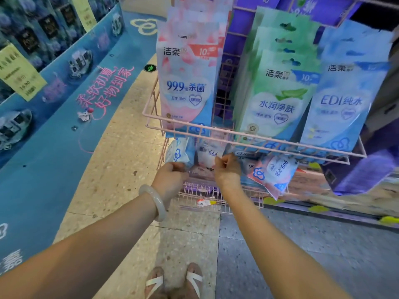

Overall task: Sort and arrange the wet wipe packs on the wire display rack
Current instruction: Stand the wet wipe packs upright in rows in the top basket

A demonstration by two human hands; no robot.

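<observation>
A pink wire display rack (248, 138) holds upright wet wipe packs in its upper basket: pink packs (185, 87) at left, green packs (278, 98) in the middle, blue packs (343, 100) at right. In the lower basket lie smaller packs. My left hand (170, 180) grips the bottom of a small blue-and-white pack (180, 152). My right hand (227, 169) pinches the lower edge of a small pink pack (208, 153) beside it. Another pink pack (272, 174) lies tilted to the right of my right hand.
A lower wire shelf (205, 194) with a price tag (204, 203) sits under my hands. A blue printed display platform (64, 117) runs along the left. Purple boxes (367, 169) stand at right. My sandalled feet (174, 281) are on the speckled floor.
</observation>
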